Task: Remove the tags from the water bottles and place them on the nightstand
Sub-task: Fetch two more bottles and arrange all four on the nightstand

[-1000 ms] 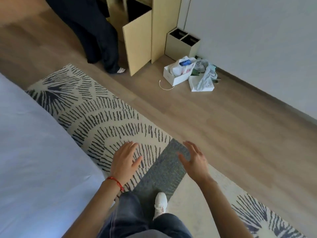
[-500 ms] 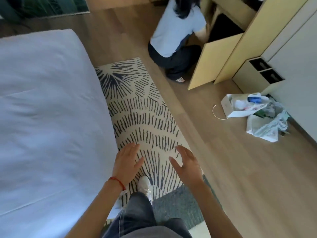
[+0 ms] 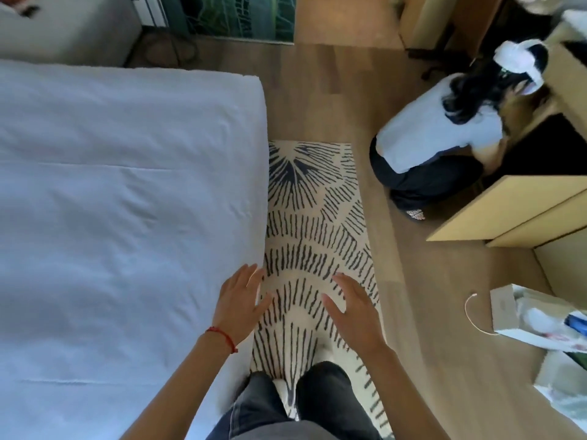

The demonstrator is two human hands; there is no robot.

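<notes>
Nowhere in the head view were water bottles, tags or a nightstand identifiable, so their location could not be told. Low centre, both hands were held out palm-down over the floor, empty. Left hand point(image 3: 239, 304) had fingers spread loosely, fingertips over the edge where the bed point(image 3: 127, 201) met the rug point(image 3: 317, 236); a red string bracelet point(image 3: 222, 338) sat on that wrist. Right hand point(image 3: 352, 309) was just beside it, fingers also splayed and slightly curled, holding nothing, over the black-and-cream patterned rug. Below the hands, dark trousers point(image 3: 286, 404) and a white shoe toe showed on the rug. White bed cover filled the left side, touching the rug's long edge. Wood floor point(image 3: 428, 312) lay right of the rug. Upper right, a second person point(image 3: 438, 138) in a pale top and dark trousers crouched at an open light-wood cabinet point(image 3: 514, 211), door swung out. Lower right edge, a white paper bag point(image 3: 533, 328) with a cord handle lay on the floor with blurred contents.
</notes>
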